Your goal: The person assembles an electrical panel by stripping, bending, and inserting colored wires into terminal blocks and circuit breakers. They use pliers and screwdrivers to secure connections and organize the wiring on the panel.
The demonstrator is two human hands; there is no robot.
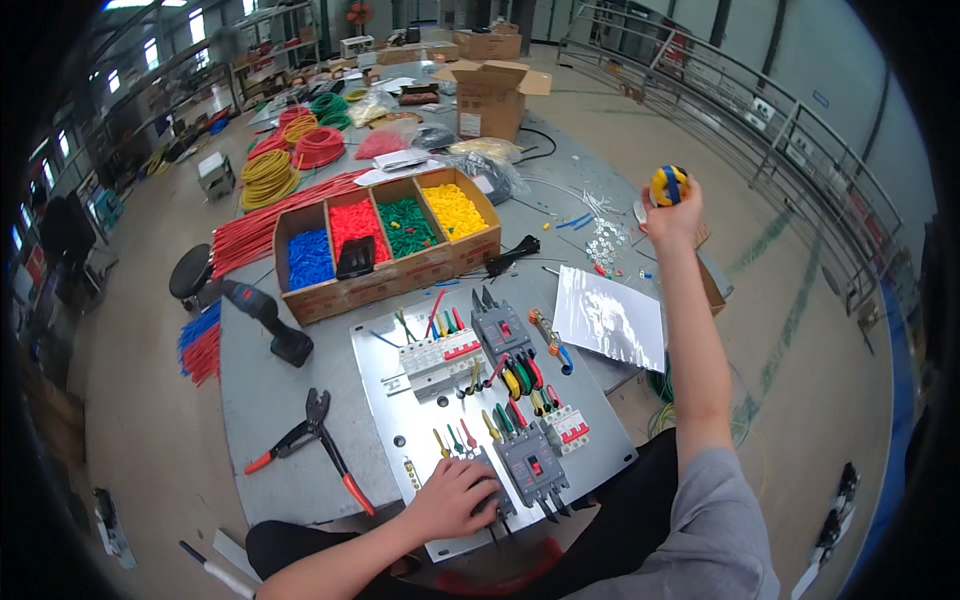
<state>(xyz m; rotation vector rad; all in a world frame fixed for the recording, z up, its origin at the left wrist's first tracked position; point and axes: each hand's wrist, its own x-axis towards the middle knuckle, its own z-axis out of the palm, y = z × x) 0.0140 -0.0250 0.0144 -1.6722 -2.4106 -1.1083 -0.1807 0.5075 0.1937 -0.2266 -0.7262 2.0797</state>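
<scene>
A metal mounting plate (400, 385) lies tilted at the near edge of the table, over my lap. Across a grey circuit breaker (490, 480) at its near side, my left hand (455, 497) is closed, with fingers bent over it and partly hiding it. Beside it sits another grey circuit breaker (535, 465) with black terminals; a third grey breaker (500, 325) is at the plate's far end. Short red, green and yellow wires (520, 375) loop between the devices. Out to the far right, my raised right hand (676, 212) grips a rounded yellow-and-blue thing (669, 185).
A divided cardboard box (390, 265) holds blue, red, green and yellow small parts. Left of the plate lie a crimping tool (315, 440) and a cordless drill (265, 320). A glossy plastic-covered sheet (610, 318) overhangs the table's right edge. Wire coils (270, 180) and an open carton (490, 103) stand farther back.
</scene>
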